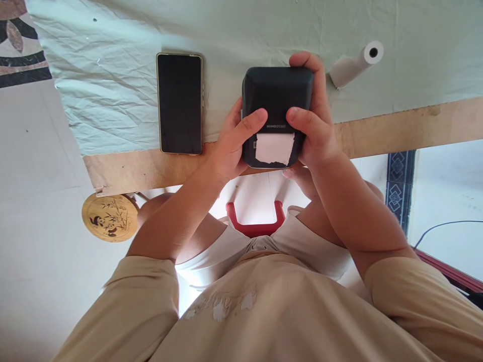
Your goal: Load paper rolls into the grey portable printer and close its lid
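A black label printer marked NIIMBOT is held up over the table's near edge between both hands. My left hand grips its left side, thumb lying on the top face. Around the right side wraps my right hand, its thumb on top near the lettering and a finger at the far corner. A torn-edged piece of white paper sticks out of the printer's slot towards me. The printer's underside and the fingers beneath it are hidden.
On the green cloth lie a dark-screened phone to the left and a white paper roll to the right. The table's wooden edge runs before me. A round wooden stool with a panda picture stands at lower left.
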The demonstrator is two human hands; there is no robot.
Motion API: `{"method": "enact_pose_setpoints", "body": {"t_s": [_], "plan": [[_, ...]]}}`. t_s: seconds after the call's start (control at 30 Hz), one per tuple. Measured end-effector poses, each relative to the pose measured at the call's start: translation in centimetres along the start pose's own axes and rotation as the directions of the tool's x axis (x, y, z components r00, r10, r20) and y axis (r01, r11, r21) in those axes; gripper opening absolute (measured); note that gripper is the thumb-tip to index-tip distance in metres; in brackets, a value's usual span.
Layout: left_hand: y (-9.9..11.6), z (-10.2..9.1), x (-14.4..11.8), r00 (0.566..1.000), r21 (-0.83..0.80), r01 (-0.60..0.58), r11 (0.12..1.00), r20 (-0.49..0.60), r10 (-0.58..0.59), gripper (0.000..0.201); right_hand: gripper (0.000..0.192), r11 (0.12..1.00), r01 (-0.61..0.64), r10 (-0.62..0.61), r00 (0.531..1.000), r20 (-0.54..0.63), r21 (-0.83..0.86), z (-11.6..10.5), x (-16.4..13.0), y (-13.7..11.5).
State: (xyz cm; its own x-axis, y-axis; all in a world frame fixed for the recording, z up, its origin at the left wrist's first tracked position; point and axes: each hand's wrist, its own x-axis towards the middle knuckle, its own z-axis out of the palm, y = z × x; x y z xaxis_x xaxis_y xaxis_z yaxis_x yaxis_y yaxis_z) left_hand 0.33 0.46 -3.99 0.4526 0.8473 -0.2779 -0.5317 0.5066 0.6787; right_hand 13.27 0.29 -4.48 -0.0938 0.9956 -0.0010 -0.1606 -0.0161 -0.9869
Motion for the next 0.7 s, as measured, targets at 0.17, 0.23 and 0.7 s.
{"method": "enact_pose_setpoints", "body": {"t_s": [0.17,0.23,0.7], "plan": [[0.11,0.21,-0.01,1.0,0.02,0.019,1.0,-0.019,-0.018,0.015,0.05,0.998,0.034,-0.034,0.999,-0.005,0.047,-0.01,0.04,0.13],[0.14,0.29,-0.01,0.999,0.017,0.027,0.999,-0.034,-0.027,0.016,0.049,0.998,0.025,-0.025,1.0,-0.009,0.054,0.07,-0.01,0.01],[0.17,0.28,-0.16,1.0,-0.01,-0.009,1.0,-0.017,0.009,0.009,0.049,0.989,0.07,-0.075,0.997,0.028,0.131,0.1,0.22,0.09]]}}
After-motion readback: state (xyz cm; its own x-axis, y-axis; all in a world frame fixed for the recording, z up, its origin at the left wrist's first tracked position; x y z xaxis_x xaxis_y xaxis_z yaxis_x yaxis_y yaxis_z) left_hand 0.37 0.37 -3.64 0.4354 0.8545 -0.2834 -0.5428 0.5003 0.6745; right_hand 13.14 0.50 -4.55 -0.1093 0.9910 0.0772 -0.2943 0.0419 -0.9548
